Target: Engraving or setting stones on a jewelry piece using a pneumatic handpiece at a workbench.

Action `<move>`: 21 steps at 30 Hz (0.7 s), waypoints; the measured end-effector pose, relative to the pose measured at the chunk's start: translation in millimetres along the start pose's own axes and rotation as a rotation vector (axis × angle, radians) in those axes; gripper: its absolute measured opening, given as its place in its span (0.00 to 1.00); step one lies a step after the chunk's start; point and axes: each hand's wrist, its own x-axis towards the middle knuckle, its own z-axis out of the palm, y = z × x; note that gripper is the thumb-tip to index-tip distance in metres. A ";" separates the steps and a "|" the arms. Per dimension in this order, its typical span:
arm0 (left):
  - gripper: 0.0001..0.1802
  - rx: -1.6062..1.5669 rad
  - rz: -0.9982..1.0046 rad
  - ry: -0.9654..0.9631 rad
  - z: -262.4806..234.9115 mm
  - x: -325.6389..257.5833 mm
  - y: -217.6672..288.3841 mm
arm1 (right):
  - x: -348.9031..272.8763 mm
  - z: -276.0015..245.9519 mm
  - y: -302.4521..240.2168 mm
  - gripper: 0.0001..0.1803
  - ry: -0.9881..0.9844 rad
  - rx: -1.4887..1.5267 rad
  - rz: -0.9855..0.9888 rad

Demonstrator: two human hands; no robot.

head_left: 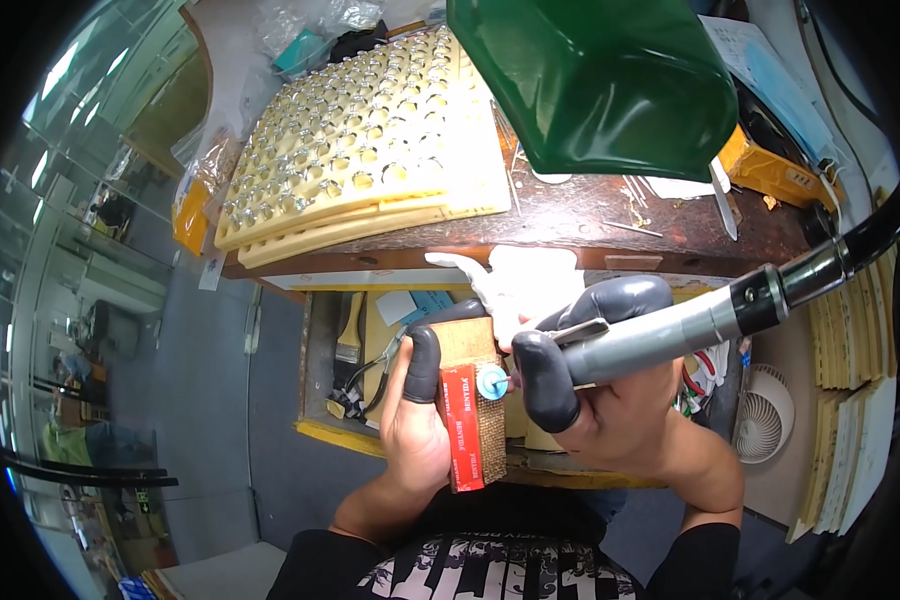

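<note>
My left hand (417, 442) is closed around a small brown block (464, 345) with red printed tape (462, 430) along one side and a coarse, woven-looking face. A black finger cot covers the left thumb. My right hand (620, 415) grips a grey rotary handpiece (660, 335), its black flexible shaft (840, 255) running off to the upper right. Black cots cover its thumb and forefinger. On the handpiece's tip sits a small light-blue polishing wheel (490, 382), at the block's coarse face. White cloth or paper (535, 280) shows just beyond both hands.
Yellow trays (330, 220) holding many silvery rings are stacked at the bench's left. A green shade (600, 80) overhangs the wooden bench (570, 215). Below is an open drawer (320, 430) with a brush (350, 330) and pliers. A white fan (766, 420) stands at right.
</note>
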 end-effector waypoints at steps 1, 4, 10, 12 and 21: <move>0.27 0.010 0.002 -0.013 -0.2 0.4 -0.1 | 0.8 -0.1 -0.1 0.03 -0.002 0.000 0.003; 0.27 -0.002 0.000 -0.005 1.0 -0.3 0.1 | 0.0 0.3 -0.2 0.03 -0.003 0.007 0.007; 0.27 -0.057 -0.010 -0.020 0.3 0.5 -0.6 | 1.1 -0.1 -0.9 0.03 -0.013 0.020 0.030; 0.27 -0.054 -0.015 -0.013 0.3 0.5 -0.5 | 1.0 0.0 -0.5 0.03 -0.007 0.017 0.021; 0.26 -0.068 -0.020 0.003 -1.4 0.1 -1.7 | -1.5 -0.2 1.7 0.03 -0.033 0.008 0.027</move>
